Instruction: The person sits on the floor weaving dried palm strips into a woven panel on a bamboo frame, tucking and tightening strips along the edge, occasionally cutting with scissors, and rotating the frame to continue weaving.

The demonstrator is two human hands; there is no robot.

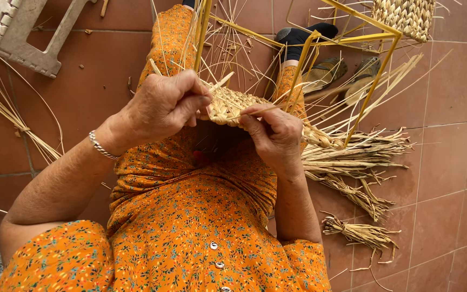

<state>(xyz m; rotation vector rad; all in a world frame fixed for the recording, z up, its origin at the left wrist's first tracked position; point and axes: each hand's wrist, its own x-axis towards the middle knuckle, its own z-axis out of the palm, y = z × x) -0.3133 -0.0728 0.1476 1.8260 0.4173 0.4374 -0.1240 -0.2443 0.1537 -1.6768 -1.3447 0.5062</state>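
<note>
Your left hand [160,105] pinches the near edge of the pale woven straw panel [228,105] at centre frame, fingers clamped together on it. Your right hand [277,135], at four o'clock from it, grips a thin loose straw strand [260,111] between thumb and forefinger. Keep that strand taut and flat, and hold the yellow metal frame [379,70] at one o'clock steady.

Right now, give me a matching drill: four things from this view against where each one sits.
1. stool
2. woven panel
3. bracelet
4. straw bundle

A. on the left wrist
B. on the tiles, lower right
C. top left corner
D. between the left hand and right hand

Pairs: 1-C, 2-D, 3-A, 4-B
</note>
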